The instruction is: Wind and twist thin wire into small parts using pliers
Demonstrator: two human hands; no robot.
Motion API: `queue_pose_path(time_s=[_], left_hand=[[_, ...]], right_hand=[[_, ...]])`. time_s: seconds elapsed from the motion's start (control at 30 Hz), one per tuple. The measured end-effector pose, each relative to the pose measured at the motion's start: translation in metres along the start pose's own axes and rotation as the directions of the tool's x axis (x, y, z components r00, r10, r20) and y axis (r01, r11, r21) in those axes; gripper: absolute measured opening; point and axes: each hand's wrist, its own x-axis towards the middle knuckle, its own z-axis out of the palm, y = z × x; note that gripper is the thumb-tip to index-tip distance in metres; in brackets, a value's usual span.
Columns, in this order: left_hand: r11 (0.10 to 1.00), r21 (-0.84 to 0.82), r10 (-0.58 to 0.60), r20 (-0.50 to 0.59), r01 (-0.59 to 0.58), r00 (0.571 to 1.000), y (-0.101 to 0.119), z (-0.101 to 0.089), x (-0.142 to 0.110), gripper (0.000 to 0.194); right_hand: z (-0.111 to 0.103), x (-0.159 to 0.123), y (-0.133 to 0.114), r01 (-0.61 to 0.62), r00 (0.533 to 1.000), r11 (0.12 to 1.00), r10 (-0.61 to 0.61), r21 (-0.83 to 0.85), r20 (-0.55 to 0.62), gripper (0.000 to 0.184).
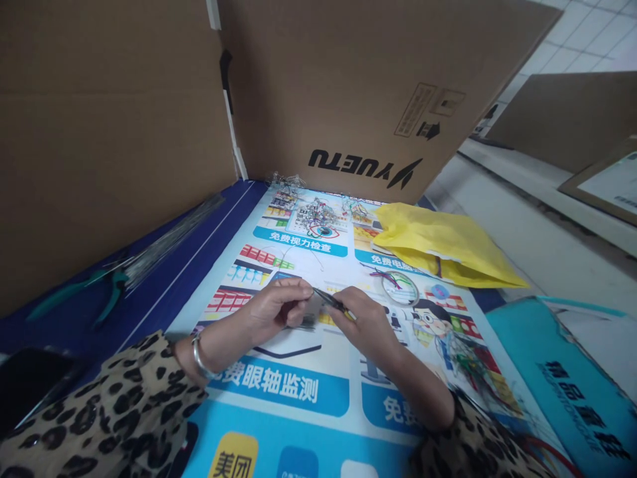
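My left hand [276, 304] is closed in a pinch on a thin wire [321, 262], whose fine curve shows above the fingers. In my right hand [367, 322] is a pair of pliers [326, 297] with dark narrow jaws and a bit of yellow on the handles. The jaw tips meet the fingertips of my left hand; whether they bite on the wire is too small to tell. Beyond the hands lies a tangled heap of small wire pieces [318, 216]. Right of them rests a clear ring [417, 292] with coloured wires [388, 277] across it.
Cardboard panels [348, 86] wall off the back and left. Straight wires [172, 239] and teal-handled pliers [118, 289] lie left. A yellow bag [438, 242], a teal box [562, 378] and tangled coloured wires [472, 372] lie right. A dark phone-like slab [34, 385] sits lower left.
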Motion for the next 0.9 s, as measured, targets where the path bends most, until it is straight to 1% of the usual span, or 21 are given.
queue_pose_path(time_s=[0.13,0.27,0.47,0.67,0.9], left_hand=[[0.999,-0.036,-0.029,0.030,0.030,0.999,-0.0003,0.0003,-0.0008,0.019],[0.999,-0.038,-0.020,0.084,0.023,0.996,-0.0003,0.0013,-0.0023,0.017],[0.998,-0.050,-0.031,0.149,0.039,0.988,0.0004,0.0007,-0.0029,0.018],[0.998,-0.058,-0.024,0.160,0.034,0.987,0.0010,0.0022,-0.0047,0.015],[0.995,-0.092,-0.023,0.208,0.043,0.978,-0.0001,0.0019,-0.0051,0.010]], right_hand=[[0.0004,-0.0004,-0.0030,0.021,1.000,0.999,-0.020,0.050,-0.015,0.014],[0.0027,-0.0020,-0.0048,0.045,0.998,0.994,-0.041,0.096,-0.044,0.012],[0.0048,-0.0033,-0.0077,0.078,0.991,0.994,-0.068,0.078,-0.117,0.009],[0.0062,-0.0051,-0.0085,0.122,0.981,0.991,-0.111,0.060,-0.158,0.010],[0.0079,-0.0056,-0.0094,0.141,0.980,0.983,-0.122,0.115,-0.159,0.009]])
